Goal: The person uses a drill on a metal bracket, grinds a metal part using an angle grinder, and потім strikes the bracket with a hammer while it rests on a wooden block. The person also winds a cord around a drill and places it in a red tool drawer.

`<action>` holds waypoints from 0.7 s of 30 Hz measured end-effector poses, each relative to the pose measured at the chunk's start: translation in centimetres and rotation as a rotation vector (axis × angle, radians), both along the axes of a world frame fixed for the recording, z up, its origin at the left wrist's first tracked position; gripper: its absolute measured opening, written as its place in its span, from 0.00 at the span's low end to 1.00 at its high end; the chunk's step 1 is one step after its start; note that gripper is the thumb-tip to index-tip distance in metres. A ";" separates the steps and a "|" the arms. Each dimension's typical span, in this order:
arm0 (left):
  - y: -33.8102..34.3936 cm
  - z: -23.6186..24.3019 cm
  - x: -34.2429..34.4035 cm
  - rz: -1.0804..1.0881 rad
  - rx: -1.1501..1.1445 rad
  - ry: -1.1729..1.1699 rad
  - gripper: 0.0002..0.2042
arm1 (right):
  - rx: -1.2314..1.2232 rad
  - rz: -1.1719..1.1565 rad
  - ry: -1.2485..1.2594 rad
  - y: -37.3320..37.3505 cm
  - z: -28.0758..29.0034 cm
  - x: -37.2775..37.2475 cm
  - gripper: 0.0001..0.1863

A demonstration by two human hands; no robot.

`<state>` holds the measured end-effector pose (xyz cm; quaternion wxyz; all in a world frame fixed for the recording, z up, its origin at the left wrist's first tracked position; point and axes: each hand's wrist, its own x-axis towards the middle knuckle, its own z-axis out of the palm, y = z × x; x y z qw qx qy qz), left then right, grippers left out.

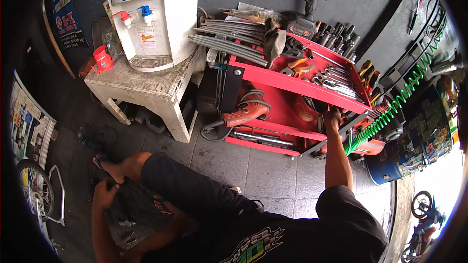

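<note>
My right hand [333,118] reaches in beneath the top tray of a red tool cart [273,79]. A red bowl-shaped container [306,111] with dark items in it stands on the shelf beside that hand. The cart's edge and shadow hide the fingers, so any hold is not visible. Low at the left, my left hand [105,193] hangs beside my sandalled foot [110,166], fingers loosely bent and apart, nothing visible in them. An orange corded power tool [247,112] lies on the shelf left of the container.
Wrenches [336,82], pliers [298,68] and sockets [337,36] fill the cart's top, with a cordless impact wrench [312,0] behind. A coiled green air hose [390,109] hangs at right. At left, a white water dispenser [156,24] and red mug [102,60] stand on a worn table [141,85].
</note>
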<state>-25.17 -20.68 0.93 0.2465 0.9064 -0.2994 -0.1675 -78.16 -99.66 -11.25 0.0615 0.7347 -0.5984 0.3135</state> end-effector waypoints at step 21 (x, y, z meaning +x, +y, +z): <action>0.5 -3.7 1.8 -0.053 -0.006 -0.004 0.20 | -0.374 0.807 0.327 2.9 12.2 8.8 0.28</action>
